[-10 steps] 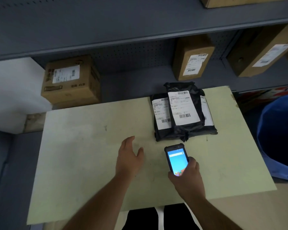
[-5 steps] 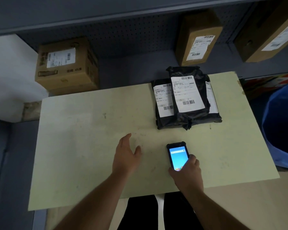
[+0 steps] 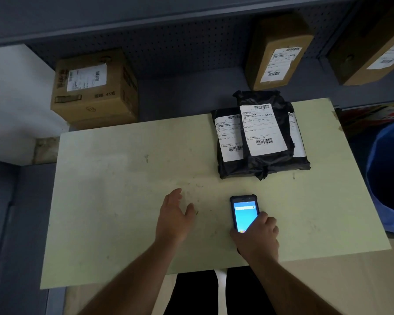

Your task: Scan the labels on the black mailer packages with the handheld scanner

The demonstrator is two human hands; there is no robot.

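Note:
A pile of black mailer packages (image 3: 268,162) lies at the far right of the pale green table (image 3: 114,201), white barcode labels facing up; the top label (image 3: 263,129) is fully visible, the ones beneath partly covered. My right hand (image 3: 257,239) grips the handheld scanner (image 3: 243,212), its blue screen lit and facing up, a short way in front of the pile. My left hand (image 3: 173,217) hovers open over the table's middle, fingers apart, holding nothing.
Grey shelving stands behind the table with a labelled cardboard box (image 3: 93,87) at left and two more boxes (image 3: 280,53) at right. A blue bin (image 3: 387,178) sits off the table's right edge. A white wall block (image 3: 16,98) is at left.
The view has tilted down, so the table and packages sit lower in frame. Both hands stay in nearly the same spots; the scanner remains in my right hand.

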